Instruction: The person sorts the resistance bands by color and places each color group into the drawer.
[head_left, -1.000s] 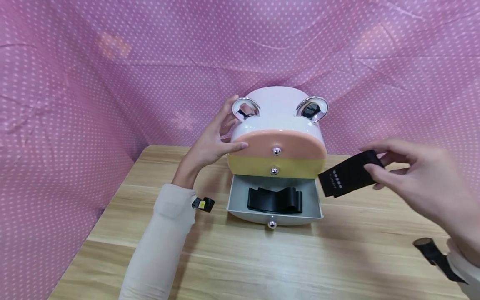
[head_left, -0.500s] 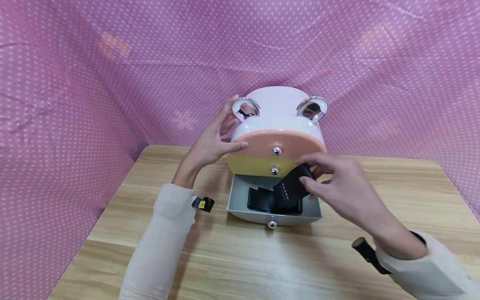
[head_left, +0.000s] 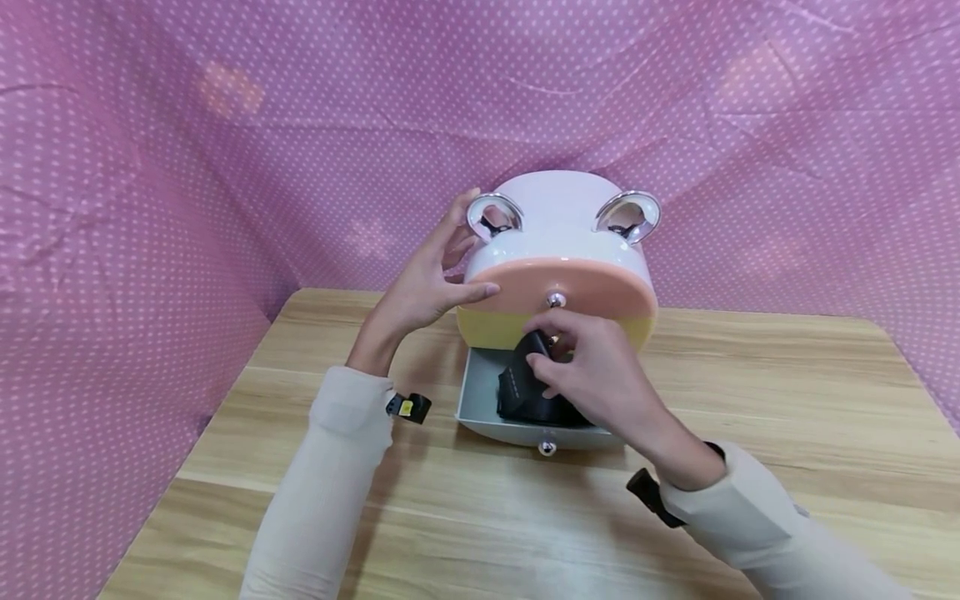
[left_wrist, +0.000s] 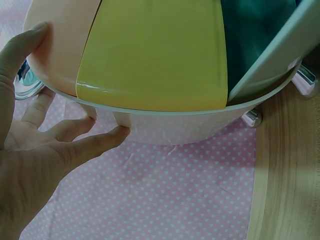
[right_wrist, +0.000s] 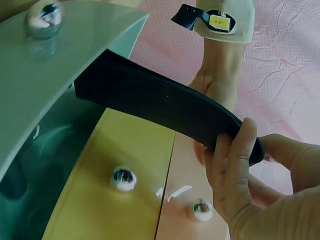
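A small drawer box (head_left: 558,208) with a white top, two chrome ear shapes, and peach and yellow drawer fronts stands on the table. Its pale grey-green bottom drawer (head_left: 478,375) is pulled out. My left hand (head_left: 423,287) holds the box's left side, thumb on the peach front, fingertips against the side wall in the left wrist view. With thumb and fingers, my right hand (head_left: 600,367) pinches a folded black resistance band (right_wrist: 150,95) printed with pale dots. The band's lower end reaches into the drawer, over another black folded band (head_left: 540,411) lying there, partly hidden by the hand.
Round chrome knobs (head_left: 556,300) sit on the drawer fronts. A wood-grain table (head_left: 787,383) carries the box, and a pink dotted cloth (head_left: 375,142) hangs behind and on both sides. Both wrists wear black camera mounts (head_left: 656,497).
My right hand has carried the folded band leftward from beside the box, in over the open drawer, tilting it more upright. My left hand keeps its hold on the box.
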